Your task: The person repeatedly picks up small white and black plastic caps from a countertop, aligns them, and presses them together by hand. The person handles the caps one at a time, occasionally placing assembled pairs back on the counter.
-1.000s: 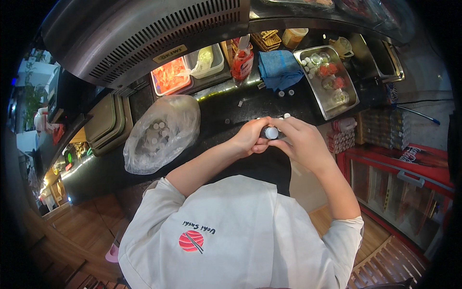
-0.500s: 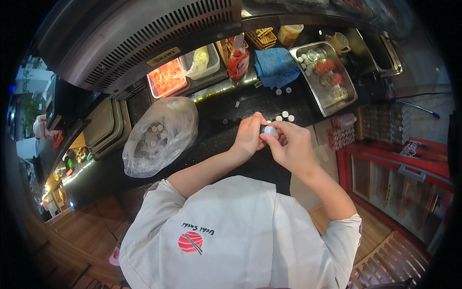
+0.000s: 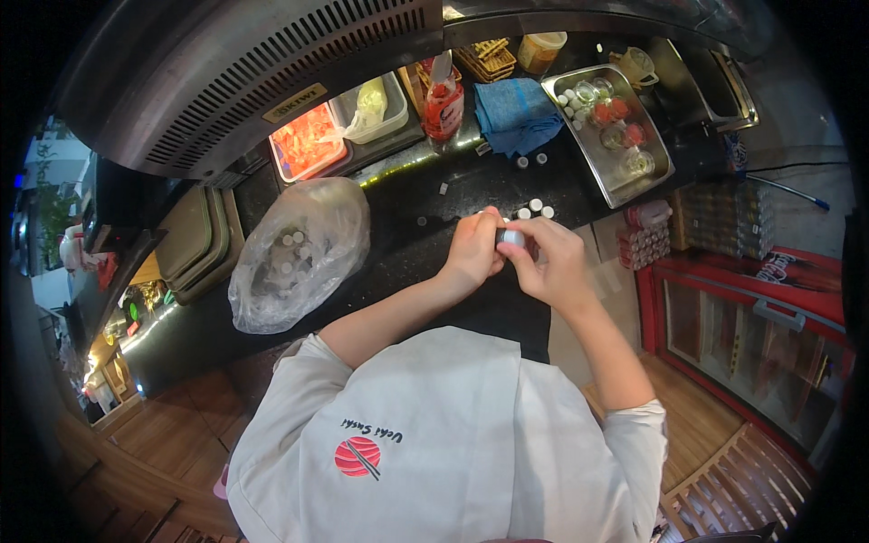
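Above the counter edge, my left hand point(image 3: 473, 250) and my right hand point(image 3: 554, 261) meet around a small dark container with a whitish cap point(image 3: 511, 237). My left fingers close around its dark part, while my right thumb and fingers pinch the pale end. Just beyond my hands, several small white-topped containers point(image 3: 536, 206) stand in a cluster. Two more dark ones with white tops point(image 3: 541, 158) sit near a blue cloth point(image 3: 516, 113). To the left, a clear plastic bag point(image 3: 335, 204) lies open with several small translucent pieces inside.
At the back are a tub of orange shredded food point(image 3: 312, 143), a clear bin point(image 3: 394, 122) and a red bottle point(image 3: 444, 110). A steel tray point(image 3: 647, 188) with small cups stands right. Brown trays point(image 3: 195, 235) lean left; a red-framed fridge point(image 3: 760, 335) stands right of the counter.
My hands stay closed around the small container, with my right fingers slightly shifted over its pale end. The whole view has moved a little.
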A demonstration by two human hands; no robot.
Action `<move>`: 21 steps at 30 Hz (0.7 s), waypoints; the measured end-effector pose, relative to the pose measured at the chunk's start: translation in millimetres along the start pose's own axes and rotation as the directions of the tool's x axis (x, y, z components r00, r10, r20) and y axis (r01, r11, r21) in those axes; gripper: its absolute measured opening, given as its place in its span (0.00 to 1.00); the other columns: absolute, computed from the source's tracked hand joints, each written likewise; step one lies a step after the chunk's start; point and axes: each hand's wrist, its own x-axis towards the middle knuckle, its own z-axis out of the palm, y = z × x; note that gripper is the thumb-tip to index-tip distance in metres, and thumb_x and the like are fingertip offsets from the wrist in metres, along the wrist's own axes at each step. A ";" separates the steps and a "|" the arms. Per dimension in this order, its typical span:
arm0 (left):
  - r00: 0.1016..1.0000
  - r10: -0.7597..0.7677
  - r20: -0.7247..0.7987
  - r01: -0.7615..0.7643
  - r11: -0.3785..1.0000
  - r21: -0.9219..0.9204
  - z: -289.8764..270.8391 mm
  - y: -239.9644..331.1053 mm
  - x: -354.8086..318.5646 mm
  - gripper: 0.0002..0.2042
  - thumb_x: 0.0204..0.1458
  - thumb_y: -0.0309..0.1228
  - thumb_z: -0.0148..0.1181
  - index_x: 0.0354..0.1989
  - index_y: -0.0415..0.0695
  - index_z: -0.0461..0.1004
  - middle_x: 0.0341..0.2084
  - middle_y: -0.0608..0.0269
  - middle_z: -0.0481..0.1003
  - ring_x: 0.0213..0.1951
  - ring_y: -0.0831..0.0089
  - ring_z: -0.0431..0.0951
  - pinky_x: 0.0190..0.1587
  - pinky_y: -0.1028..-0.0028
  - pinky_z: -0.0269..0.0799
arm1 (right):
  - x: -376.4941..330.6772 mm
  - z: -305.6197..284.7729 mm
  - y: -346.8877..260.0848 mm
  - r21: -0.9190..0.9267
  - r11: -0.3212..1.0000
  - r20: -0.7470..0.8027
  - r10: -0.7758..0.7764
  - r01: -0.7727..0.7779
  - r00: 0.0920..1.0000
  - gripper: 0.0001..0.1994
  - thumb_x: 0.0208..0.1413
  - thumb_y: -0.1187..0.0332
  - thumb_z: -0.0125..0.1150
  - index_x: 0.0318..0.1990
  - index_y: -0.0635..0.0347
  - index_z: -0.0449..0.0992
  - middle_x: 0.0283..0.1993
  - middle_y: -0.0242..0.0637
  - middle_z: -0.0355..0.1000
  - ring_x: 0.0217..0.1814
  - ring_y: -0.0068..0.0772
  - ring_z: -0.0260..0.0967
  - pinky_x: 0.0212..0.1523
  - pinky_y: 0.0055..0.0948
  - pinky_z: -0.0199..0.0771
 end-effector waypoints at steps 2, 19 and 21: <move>0.960 0.279 -0.038 -0.274 0.956 0.108 -4.3 -13.8 7.8 0.21 0.72 0.40 0.40 0.29 0.41 0.71 0.17 0.64 0.69 0.14 0.74 0.66 0.18 0.74 0.62 | -3.1 18.8 2.6 0.125 0.981 -0.133 0.166 -0.150 0.977 0.10 0.54 0.71 0.72 0.42 0.65 0.80 0.27 0.37 0.77 0.23 0.26 0.73 0.26 0.26 0.72; 0.926 -0.374 0.057 0.371 0.927 0.047 -37.9 -58.9 49.1 0.20 0.68 0.44 0.41 0.26 0.46 0.69 0.11 0.70 0.62 0.09 0.79 0.57 0.12 0.74 0.48 | -30.9 36.9 43.9 -0.069 0.987 0.065 0.150 -0.146 0.986 0.10 0.57 0.72 0.70 0.45 0.64 0.81 0.28 0.38 0.75 0.24 0.32 0.73 0.28 0.32 0.73; 0.997 -0.070 -0.033 0.075 0.977 0.198 -37.1 -60.7 49.5 0.20 0.70 0.39 0.41 0.26 0.43 0.70 0.11 0.61 0.67 0.11 0.67 0.65 0.15 0.68 0.58 | -32.5 48.9 54.7 0.073 0.943 -0.011 0.325 -0.324 0.946 0.09 0.59 0.72 0.68 0.44 0.66 0.81 0.29 0.34 0.75 0.25 0.26 0.73 0.28 0.29 0.73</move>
